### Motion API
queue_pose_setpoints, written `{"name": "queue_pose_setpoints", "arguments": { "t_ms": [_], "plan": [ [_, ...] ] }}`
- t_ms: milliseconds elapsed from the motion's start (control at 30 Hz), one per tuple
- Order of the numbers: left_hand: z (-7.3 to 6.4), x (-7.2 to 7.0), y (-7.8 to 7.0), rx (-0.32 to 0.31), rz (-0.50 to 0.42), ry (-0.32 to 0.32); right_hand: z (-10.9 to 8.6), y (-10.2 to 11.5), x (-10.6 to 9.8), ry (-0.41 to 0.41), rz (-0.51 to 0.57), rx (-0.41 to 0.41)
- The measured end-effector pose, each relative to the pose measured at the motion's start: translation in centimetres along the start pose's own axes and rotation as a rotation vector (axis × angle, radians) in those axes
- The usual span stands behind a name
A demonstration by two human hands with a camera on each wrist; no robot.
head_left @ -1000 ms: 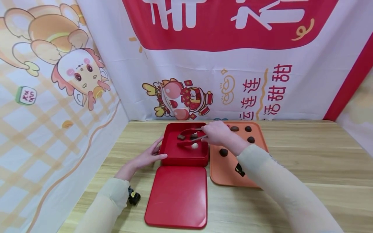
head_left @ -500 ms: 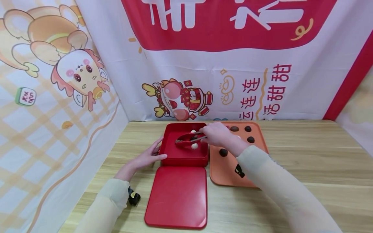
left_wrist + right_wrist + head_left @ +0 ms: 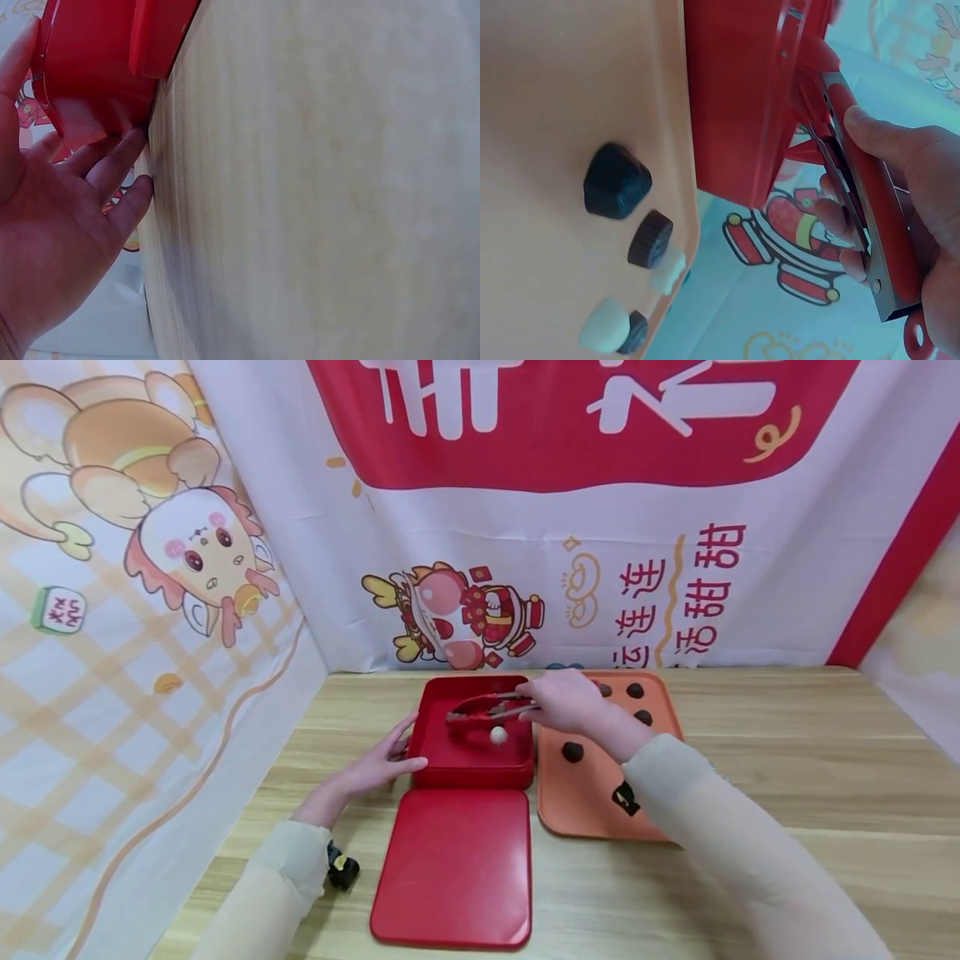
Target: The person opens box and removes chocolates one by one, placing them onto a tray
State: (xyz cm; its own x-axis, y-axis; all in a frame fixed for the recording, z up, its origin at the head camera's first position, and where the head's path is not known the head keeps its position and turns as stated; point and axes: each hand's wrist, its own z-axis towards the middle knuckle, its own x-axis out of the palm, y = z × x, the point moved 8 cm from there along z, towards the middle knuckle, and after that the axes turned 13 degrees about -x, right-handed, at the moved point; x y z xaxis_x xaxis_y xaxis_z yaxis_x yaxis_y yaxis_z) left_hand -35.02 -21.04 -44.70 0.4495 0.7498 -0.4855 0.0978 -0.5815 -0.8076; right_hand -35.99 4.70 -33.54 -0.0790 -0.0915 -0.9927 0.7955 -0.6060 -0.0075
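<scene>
My right hand [image 3: 562, 700] grips a pair of red-and-metal tongs [image 3: 874, 225] by the handles. Their red tips reach inside an open red box [image 3: 472, 778], with a small brown piece [image 3: 453, 717] right at the tips. A whitish ball [image 3: 498, 735] lies in the box just in front of the tongs, and another brown piece shows partly behind them. My left hand [image 3: 381, 766] rests against the box's left side. In the left wrist view its thumb reaches up to the rim, and the relaxed fingers lie along the red wall.
A red lid [image 3: 453, 868] lies flat in front of the box. Right of the box is an orange tray [image 3: 558, 810] with dark chocolates [image 3: 617, 181] and white ones [image 3: 605, 326], partly covered by my right arm. A printed cloth [image 3: 450, 527] hangs behind the table.
The tongs were spread around the brown piece a second ago; their tips have come together at it and shifted slightly left. My left hand stays at the box.
</scene>
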Motion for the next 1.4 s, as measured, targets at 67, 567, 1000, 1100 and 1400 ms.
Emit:
{"name": "queue_pose_setpoints", "arguments": {
  "t_ms": [67,567,1000,1100,1400],
  "plan": [
    [-0.1,-0.1,0.0,-0.002,0.001,-0.002,-0.5,-0.2,-0.6,-0.015,0.006,0.013],
    [-0.1,-0.3,0.3,-0.028,-0.002,-0.01,-7.2,-2.1,-5.6,-0.128,0.032,0.077],
    [-0.2,-0.1,0.5,-0.031,-0.007,0.004,-14.3,-4.0,-7.4,-0.143,-0.004,0.159],
    [-0.1,-0.1,0.5,-0.03,-0.002,0.005,-15.5,-4.3,-7.4,-0.134,-0.012,0.173],
    [0.2,0.0,0.3,-0.043,-0.011,-0.007,-18.5,-4.9,-7.2,-0.15,0.016,0.187]
  ]
}}
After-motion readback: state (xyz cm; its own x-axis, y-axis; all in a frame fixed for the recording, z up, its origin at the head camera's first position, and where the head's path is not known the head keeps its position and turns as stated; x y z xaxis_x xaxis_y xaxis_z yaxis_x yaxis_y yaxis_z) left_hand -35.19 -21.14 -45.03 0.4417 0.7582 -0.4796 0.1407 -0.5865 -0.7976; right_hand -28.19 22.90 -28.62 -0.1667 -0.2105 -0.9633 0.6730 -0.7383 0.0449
